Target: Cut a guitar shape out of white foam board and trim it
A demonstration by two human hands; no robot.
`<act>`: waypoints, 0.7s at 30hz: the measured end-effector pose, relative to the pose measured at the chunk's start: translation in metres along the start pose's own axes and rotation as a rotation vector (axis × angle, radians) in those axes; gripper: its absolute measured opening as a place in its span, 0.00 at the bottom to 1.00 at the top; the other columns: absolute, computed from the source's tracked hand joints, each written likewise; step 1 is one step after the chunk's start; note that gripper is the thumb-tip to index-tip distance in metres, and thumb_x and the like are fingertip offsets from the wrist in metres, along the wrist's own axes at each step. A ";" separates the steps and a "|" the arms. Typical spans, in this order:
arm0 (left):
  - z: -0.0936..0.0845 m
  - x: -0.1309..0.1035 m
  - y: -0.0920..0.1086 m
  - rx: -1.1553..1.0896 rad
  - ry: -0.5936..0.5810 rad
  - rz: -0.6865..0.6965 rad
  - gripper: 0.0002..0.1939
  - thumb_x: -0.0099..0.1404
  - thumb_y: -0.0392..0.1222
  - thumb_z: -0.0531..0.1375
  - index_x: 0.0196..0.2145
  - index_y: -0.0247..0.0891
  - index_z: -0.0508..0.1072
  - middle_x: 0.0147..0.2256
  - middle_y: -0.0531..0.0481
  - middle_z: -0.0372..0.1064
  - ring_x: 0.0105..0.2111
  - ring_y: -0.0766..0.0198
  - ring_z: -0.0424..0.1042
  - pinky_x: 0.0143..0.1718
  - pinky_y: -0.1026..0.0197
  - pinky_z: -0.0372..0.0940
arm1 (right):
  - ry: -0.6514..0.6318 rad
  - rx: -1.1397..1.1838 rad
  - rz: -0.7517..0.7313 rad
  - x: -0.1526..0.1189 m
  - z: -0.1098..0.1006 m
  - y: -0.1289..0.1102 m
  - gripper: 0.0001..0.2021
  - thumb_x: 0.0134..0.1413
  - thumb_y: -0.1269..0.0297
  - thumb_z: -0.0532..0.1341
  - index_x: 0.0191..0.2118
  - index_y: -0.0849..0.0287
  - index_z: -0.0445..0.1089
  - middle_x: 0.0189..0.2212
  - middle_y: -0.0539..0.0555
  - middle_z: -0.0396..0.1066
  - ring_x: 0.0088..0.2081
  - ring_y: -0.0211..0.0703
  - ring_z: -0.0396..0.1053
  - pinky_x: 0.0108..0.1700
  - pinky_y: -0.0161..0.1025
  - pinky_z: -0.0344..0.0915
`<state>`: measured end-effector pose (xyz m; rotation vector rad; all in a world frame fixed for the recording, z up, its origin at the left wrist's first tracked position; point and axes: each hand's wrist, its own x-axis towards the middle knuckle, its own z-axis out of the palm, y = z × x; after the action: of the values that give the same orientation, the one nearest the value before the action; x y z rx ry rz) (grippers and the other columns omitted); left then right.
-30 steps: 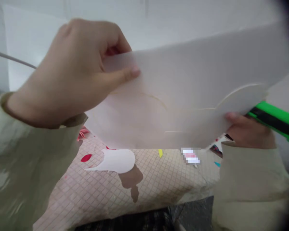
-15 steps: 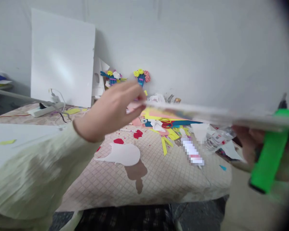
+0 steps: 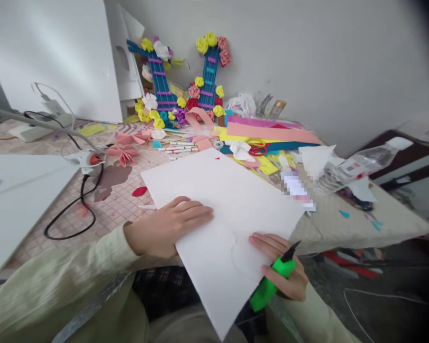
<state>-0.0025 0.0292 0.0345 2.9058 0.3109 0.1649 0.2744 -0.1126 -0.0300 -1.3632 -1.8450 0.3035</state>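
A white board point(image 3: 232, 195) is laid with its far part over the counter point(image 3: 332, 233) and its near corner jutting past the counter's edge. A faint curved line is seen on its near half; whether it is drawn or cut cannot be told. The board is pressed by the left hand point(image 3: 169, 226), which is laid palm down near its left edge with nothing grasped. A green cutter point(image 3: 268, 290) is gripped in the right hand point(image 3: 295, 283), whose fingertips are rested on the board near its right edge. A red paper petal point(image 3: 139, 191) is placed just beside the board's left edge, and a pink paper flower point(image 3: 122, 153) is set farther left. Past the board's far corner, markers point(image 3: 178, 148), crumpled white tissue point(image 3: 240, 150) and scissors point(image 3: 258, 148) are strewn. Well beyond the board, two blue pieces point(image 3: 160, 83) trimmed with paper flowers are stood near the wall point(image 3: 307, 62). To the board's right, a clear plastic bottle point(image 3: 366, 161) is tilted.
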 end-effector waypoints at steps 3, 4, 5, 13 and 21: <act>0.007 -0.002 -0.003 -0.026 -0.039 0.000 0.39 0.50 0.39 0.56 0.59 0.34 0.48 0.58 0.41 0.50 0.55 0.50 0.51 0.54 0.48 0.44 | -0.046 -0.087 -0.091 -0.004 0.009 0.000 0.21 0.51 0.64 0.55 0.53 0.49 0.61 0.46 0.53 0.69 0.46 0.50 0.67 0.46 0.53 0.65; 0.009 -0.002 -0.004 -0.027 -0.047 -0.002 0.39 0.50 0.41 0.56 0.59 0.34 0.48 0.58 0.41 0.50 0.55 0.49 0.50 0.54 0.48 0.44 | -0.059 -0.087 -0.092 -0.004 0.012 0.000 0.21 0.51 0.65 0.55 0.53 0.49 0.61 0.45 0.54 0.70 0.46 0.50 0.68 0.46 0.53 0.65; 0.011 -0.003 -0.004 -0.019 -0.050 -0.013 0.38 0.51 0.41 0.56 0.58 0.34 0.49 0.58 0.40 0.51 0.55 0.48 0.51 0.54 0.47 0.45 | -0.075 -0.079 -0.090 -0.005 0.014 0.000 0.21 0.51 0.65 0.55 0.53 0.49 0.60 0.44 0.54 0.70 0.45 0.50 0.68 0.46 0.53 0.66; 0.025 -0.024 -0.006 0.080 0.073 -0.085 0.25 0.61 0.37 0.52 0.56 0.40 0.54 0.48 0.42 0.64 0.47 0.54 0.61 0.50 0.50 0.51 | -0.054 -0.093 -0.058 -0.009 0.021 0.007 0.20 0.51 0.63 0.56 0.51 0.51 0.63 0.43 0.56 0.71 0.44 0.52 0.69 0.44 0.52 0.68; 0.009 -0.033 -0.026 0.138 0.176 -0.098 0.26 0.63 0.30 0.47 0.58 0.40 0.50 0.53 0.44 0.62 0.52 0.57 0.58 0.51 0.51 0.53 | 0.031 -0.012 0.041 -0.006 0.009 -0.006 0.18 0.49 0.59 0.57 0.48 0.49 0.67 0.44 0.53 0.70 0.45 0.52 0.67 0.46 0.53 0.64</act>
<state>-0.0388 0.0448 0.0174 3.0083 0.5124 0.3993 0.2647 -0.1180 -0.0348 -1.4080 -1.7977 0.2909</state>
